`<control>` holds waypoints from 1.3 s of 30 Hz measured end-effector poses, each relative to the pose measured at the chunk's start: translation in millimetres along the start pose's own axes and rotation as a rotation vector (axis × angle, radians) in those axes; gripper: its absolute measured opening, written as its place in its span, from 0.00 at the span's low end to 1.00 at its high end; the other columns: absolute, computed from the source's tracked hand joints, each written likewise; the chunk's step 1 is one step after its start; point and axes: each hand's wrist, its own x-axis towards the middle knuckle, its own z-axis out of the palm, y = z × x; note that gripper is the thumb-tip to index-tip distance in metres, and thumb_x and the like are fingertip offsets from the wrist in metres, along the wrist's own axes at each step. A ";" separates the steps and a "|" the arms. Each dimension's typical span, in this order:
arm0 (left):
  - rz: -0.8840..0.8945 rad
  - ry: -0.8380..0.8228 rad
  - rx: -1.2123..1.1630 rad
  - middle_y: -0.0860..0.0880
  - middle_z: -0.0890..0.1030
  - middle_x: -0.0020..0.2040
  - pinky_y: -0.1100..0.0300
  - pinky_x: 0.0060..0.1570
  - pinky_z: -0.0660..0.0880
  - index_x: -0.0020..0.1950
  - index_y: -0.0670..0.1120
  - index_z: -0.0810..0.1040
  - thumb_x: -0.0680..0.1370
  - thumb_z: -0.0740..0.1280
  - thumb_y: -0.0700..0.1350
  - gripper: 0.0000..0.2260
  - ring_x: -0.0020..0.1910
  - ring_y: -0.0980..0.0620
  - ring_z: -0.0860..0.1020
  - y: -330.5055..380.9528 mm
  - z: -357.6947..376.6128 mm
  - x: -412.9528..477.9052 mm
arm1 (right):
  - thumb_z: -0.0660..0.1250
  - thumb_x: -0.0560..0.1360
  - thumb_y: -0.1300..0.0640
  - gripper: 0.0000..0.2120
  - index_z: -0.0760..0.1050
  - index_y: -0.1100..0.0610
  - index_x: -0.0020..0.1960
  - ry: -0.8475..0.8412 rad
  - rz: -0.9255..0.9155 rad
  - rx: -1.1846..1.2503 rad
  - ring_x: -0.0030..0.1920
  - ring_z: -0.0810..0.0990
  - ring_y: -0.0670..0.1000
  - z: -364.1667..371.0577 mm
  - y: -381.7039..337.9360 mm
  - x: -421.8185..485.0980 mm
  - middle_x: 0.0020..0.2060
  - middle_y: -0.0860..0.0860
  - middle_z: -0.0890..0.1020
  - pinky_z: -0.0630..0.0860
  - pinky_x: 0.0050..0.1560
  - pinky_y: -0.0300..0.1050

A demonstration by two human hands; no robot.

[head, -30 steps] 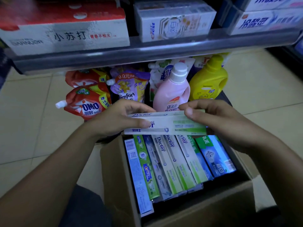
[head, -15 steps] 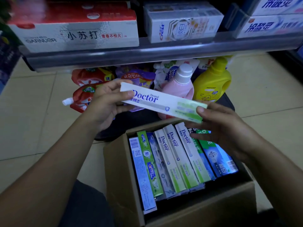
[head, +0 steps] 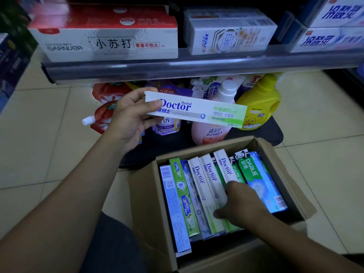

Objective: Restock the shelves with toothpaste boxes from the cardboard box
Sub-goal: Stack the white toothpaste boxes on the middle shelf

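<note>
My left hand [head: 130, 119] holds a white and green Doctor toothpaste box [head: 199, 112] by its left end, level, below the shelf's front edge [head: 197, 67]. The open cardboard box [head: 149, 203] stands on the floor at lower right, packed with upright toothpaste boxes: three white Doctor boxes [head: 202, 184], green Crest boxes [head: 182, 196] and Darlie boxes [head: 258, 180]. My right hand [head: 238, 205] is inside the carton, with thumb and fingers curled around the rightmost Doctor box.
The shelf above carries a red and white Garnier carton [head: 106, 34], Crest packs [head: 230, 34] and blue-lettered packs [head: 331, 26]. On a black mat under it stand a pink bottle [head: 214, 131], a yellow bottle [head: 262, 103] and refill pouches [head: 104, 115]. Beige floor tiles [head: 319, 125] surround it.
My right hand has let go of the Doctor box and dropped into the carton onto another one. My left hand now holds the box alone, raised slightly.
</note>
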 end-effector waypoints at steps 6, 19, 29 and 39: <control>0.006 0.020 -0.065 0.47 0.85 0.47 0.45 0.60 0.81 0.58 0.45 0.77 0.72 0.72 0.39 0.15 0.53 0.44 0.83 7.3 3.3 1.1 | 0.76 0.64 0.53 0.19 0.69 0.59 0.26 0.041 0.024 0.396 0.26 0.65 0.49 -40.5 17.2 -1.7 0.24 0.48 0.67 0.60 0.27 0.40; -0.070 -0.161 -0.107 0.42 0.80 0.43 0.54 0.39 0.81 0.57 0.43 0.78 0.70 0.68 0.39 0.15 0.42 0.45 0.81 49.8 33.2 -25.2 | 0.61 0.79 0.67 0.19 0.87 0.49 0.54 0.155 -0.315 0.919 0.41 0.83 0.55 -198.8 45.2 -69.1 0.47 0.60 0.87 0.80 0.44 0.56; 0.080 -0.268 0.014 0.50 0.84 0.59 0.58 0.36 0.81 0.64 0.49 0.83 0.68 0.70 0.35 0.25 0.43 0.49 0.84 153.6 34.6 -65.9 | 0.72 0.64 0.62 0.18 0.86 0.59 0.53 0.189 -0.663 1.091 0.45 0.83 0.60 -267.8 -39.5 -99.3 0.49 0.66 0.85 0.78 0.49 0.53; 0.270 -0.074 0.159 0.41 0.84 0.61 0.43 0.46 0.76 0.63 0.52 0.84 0.66 0.72 0.38 0.26 0.47 0.36 0.84 248.2 -14.3 -97.9 | 0.89 0.45 0.46 0.32 0.83 0.51 0.45 0.506 -0.953 1.400 0.45 0.87 0.56 -289.9 -142.4 -86.6 0.45 0.58 0.87 0.83 0.44 0.44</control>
